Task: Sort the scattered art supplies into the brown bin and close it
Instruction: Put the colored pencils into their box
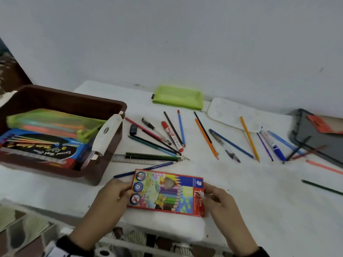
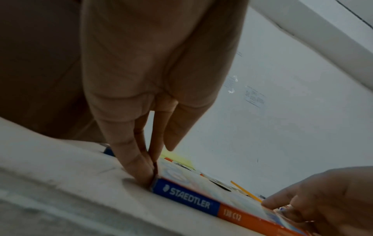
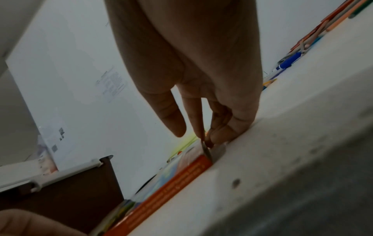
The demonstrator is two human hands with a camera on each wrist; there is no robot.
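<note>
Both hands, left hand (image 1: pixel 113 196) and right hand (image 1: pixel 218 200), pinched the coloured-pencil box (image 1: pixel 167 192) ends on the bench (image 1: pixel 259 201); next probably lifting it into the brown bin (image 1: pixel 104 175).

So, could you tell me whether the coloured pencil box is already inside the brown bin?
No, the coloured pencil box lies on the white table beside the brown bin, gripped by the left hand and right hand.

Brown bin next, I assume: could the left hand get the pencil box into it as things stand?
Probably yes: the brown bin sits open beside the left hand, which grips the pencil box, with bare table between.
</note>
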